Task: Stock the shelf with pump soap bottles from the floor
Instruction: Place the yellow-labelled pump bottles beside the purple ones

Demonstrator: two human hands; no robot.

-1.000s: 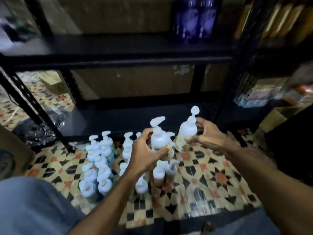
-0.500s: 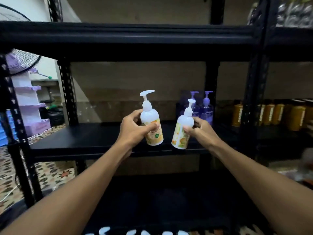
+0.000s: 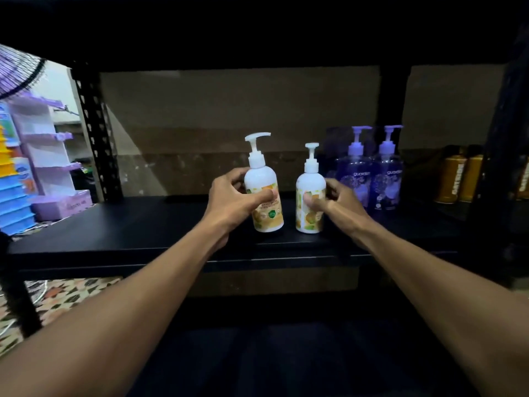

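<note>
Two white pump soap bottles with orange-and-yellow labels stand upright on the black shelf [image 3: 143,224], close to its front edge. My left hand [image 3: 232,196] wraps the left bottle [image 3: 264,193] from its left side, thumb across the label. My right hand [image 3: 335,202] holds the right bottle [image 3: 310,196] from its right side, thumb on the label. The two bottles are a small gap apart. Whether their bases rest fully on the shelf I cannot tell.
Two purple pump bottles [image 3: 369,179] stand on the same shelf just right of my right hand. Amber bottles [image 3: 458,179] fill the neighbouring bay. A black upright post [image 3: 94,133] bounds the shelf at left; purple and blue plastic racks [image 3: 43,156] stand beyond it.
I lifted both bottles from the floor cluster up to the shelf. Since half a second ago they have gone from tilted in the air to upright on the shelf board.
</note>
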